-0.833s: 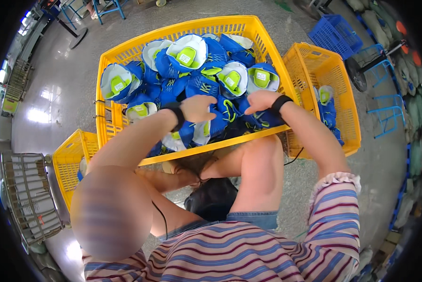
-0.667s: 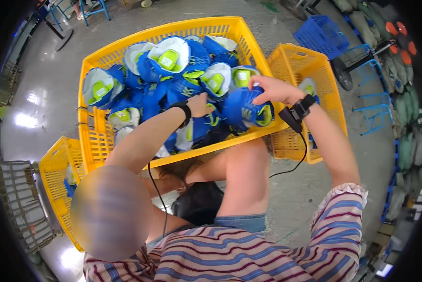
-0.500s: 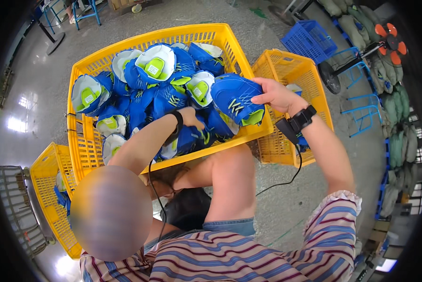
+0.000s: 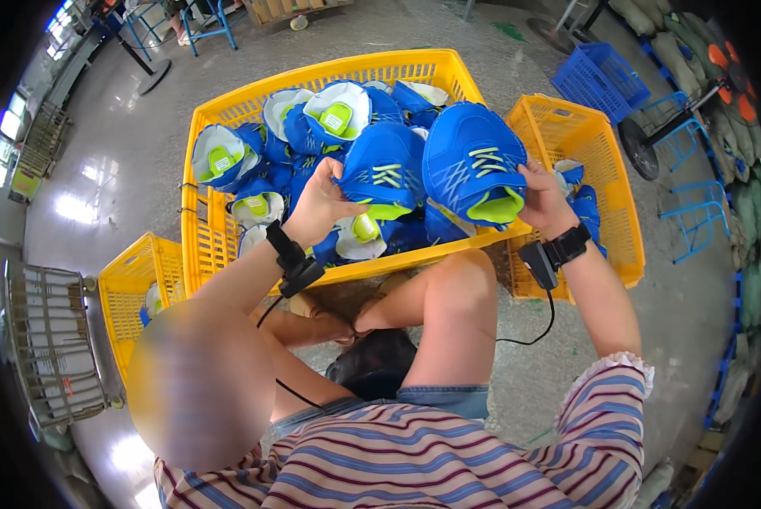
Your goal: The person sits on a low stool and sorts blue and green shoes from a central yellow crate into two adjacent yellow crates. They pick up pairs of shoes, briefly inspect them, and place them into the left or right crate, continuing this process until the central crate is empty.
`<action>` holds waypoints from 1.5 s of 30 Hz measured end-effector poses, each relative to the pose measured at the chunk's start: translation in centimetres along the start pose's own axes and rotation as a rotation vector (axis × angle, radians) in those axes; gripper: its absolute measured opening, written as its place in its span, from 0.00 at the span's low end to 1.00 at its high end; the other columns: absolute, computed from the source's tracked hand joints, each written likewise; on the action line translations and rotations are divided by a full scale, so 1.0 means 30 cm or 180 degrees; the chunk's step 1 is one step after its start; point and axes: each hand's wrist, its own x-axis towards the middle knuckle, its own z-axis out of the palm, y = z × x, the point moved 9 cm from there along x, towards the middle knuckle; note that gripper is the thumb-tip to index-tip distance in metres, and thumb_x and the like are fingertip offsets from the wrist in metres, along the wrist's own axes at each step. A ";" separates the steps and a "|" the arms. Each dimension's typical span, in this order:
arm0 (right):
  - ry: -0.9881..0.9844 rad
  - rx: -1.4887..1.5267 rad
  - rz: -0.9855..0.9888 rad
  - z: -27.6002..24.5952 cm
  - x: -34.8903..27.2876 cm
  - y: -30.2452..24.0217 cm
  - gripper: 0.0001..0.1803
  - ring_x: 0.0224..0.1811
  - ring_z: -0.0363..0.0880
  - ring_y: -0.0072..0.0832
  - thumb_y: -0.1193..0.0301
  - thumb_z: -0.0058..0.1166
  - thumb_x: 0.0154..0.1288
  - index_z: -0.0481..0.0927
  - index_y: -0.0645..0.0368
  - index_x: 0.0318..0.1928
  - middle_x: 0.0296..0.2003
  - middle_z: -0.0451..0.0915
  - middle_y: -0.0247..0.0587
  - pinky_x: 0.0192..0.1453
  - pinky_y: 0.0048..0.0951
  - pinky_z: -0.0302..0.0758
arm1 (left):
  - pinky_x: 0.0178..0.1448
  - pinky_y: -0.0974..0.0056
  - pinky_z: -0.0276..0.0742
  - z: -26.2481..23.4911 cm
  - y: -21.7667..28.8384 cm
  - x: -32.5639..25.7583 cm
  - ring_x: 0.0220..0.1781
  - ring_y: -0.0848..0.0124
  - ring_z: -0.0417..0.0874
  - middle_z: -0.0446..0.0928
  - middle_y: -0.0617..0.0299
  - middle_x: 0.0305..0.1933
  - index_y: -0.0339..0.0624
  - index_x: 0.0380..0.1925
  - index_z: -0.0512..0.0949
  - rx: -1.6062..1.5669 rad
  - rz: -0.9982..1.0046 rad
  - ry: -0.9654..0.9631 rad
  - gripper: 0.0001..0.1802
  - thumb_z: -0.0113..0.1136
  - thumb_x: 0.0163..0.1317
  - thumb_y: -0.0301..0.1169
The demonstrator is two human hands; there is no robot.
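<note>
Two blue shoe uppers with pale green laces and lime linings are held side by side above a yellow crate (image 4: 219,102). My left hand (image 4: 319,204) grips the left shoe upper (image 4: 386,165) at its left edge, thumb near the lime opening. The right shoe upper (image 4: 469,157) is pinched at its right edge by my right hand (image 4: 548,197). Beneath and behind them, the crate is heaped with more blue uppers, several showing white inner sides with a lime patch, such as this white-lined upper (image 4: 338,110). Both wrists wear black straps with a cabled device.
Another yellow crate (image 4: 622,229) with blue uppers stands at the right, and a third yellow crate (image 4: 122,280) at the left. Beyond are a blue basket (image 4: 601,81), a fan with orange blades (image 4: 730,72) and stacked sacks. A wire cart (image 4: 54,339) stands far left.
My left hand has come up out of the heap with a second shoe upper. It now sits beside the one in my right hand. The whole view has shifted, moving the crates rightward.
</note>
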 end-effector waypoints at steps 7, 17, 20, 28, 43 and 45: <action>0.0531 -0.0842 0.0209 0.098 0.087 0.177 0.17 0.44 0.75 0.25 0.71 0.53 0.60 0.73 0.62 0.49 0.43 0.77 0.38 0.49 0.29 0.72 | 0.56 0.64 0.68 0.214 0.132 -0.034 0.54 0.76 0.68 0.68 0.63 0.51 0.44 0.51 0.60 0.0071 0.0020 -0.0534 0.33 0.63 0.46 0.17; -0.0450 -0.5430 -0.0873 0.366 0.452 0.144 0.23 0.41 0.77 0.38 0.62 0.53 0.59 0.67 0.51 0.54 0.46 0.73 0.47 0.36 0.37 0.75 | 0.49 0.69 0.74 -0.228 0.383 -0.200 0.44 0.73 0.76 0.75 0.56 0.45 0.31 0.49 0.65 0.1610 0.0654 0.1516 0.24 0.62 0.55 0.27; -0.2428 -0.8021 -0.0368 0.259 0.460 0.409 0.32 0.51 0.72 0.44 0.65 0.61 0.47 0.68 0.39 0.56 0.61 0.61 0.44 0.40 0.36 0.76 | 0.52 0.68 0.74 -0.336 0.430 -0.345 0.50 0.69 0.73 0.69 0.52 0.51 0.39 0.61 0.53 0.1731 0.0902 0.2028 0.31 0.55 0.60 0.26; -0.2972 -0.6839 -0.0144 0.109 0.498 0.706 0.09 0.37 0.77 0.42 0.72 0.56 0.40 0.82 0.52 0.28 0.48 0.74 0.42 0.27 0.38 0.74 | 0.46 0.74 0.66 -0.402 0.391 -0.481 0.39 0.80 0.71 0.75 0.68 0.35 0.38 0.36 0.78 0.2616 0.0352 0.1600 0.08 0.49 0.63 0.24; -0.1444 -0.1115 0.1453 0.462 0.381 0.573 0.28 0.48 0.76 0.35 0.76 0.44 0.50 0.67 0.62 0.56 0.49 0.75 0.45 0.47 0.40 0.76 | 0.62 0.58 0.62 -0.268 0.312 -0.403 0.58 0.56 0.67 0.70 0.46 0.50 0.34 0.46 0.75 0.2748 0.0455 0.1068 0.26 0.65 0.52 0.42; -0.1022 -0.0917 0.1653 0.519 0.368 0.593 0.25 0.47 0.77 0.34 0.72 0.46 0.54 0.68 0.61 0.55 0.49 0.74 0.43 0.45 0.38 0.77 | 0.60 0.58 0.65 -0.288 0.350 -0.431 0.56 0.57 0.70 0.71 0.46 0.49 0.33 0.42 0.77 0.2599 0.0383 0.1294 0.26 0.67 0.49 0.42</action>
